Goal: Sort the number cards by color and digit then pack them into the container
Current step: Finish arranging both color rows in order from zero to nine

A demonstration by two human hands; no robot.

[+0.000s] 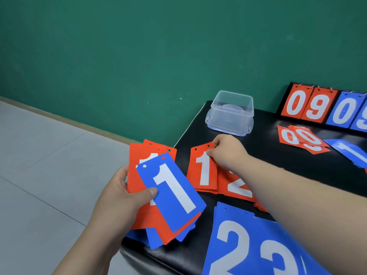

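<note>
Mid-sort here, nowhere near packing. My left hand [123, 193] is clamped round a mixed stack [151, 219] of red and blue cards, with the thumb pressed on the blue 1 [172, 197] on top. That stack hangs off the table [268, 153] edge, well to the near left of the tub [231, 114].

My right hand [228, 151] is just in front of the tub, fingers curled and pinching the top corner of a red 1 [202, 169] that lies flat on the table. My read is that it's being squared onto the red 1 pile. The red 2s [238, 187] sit touching that pile, further from the tub and nearer me. The red 0s [297, 137] are to the right of the tub, and the blue 1s [351, 153] are further right again. I can't see any cards in the tub.

Next move, I reckon: let go of the red 1, come back to the stack and peel off the blue 1. That one belongs with the blue 1s, a long reach past the front of the tub. The cards look slick and fanned out, so the left thumb has to ease off just enough that only one card slides free.
</note>
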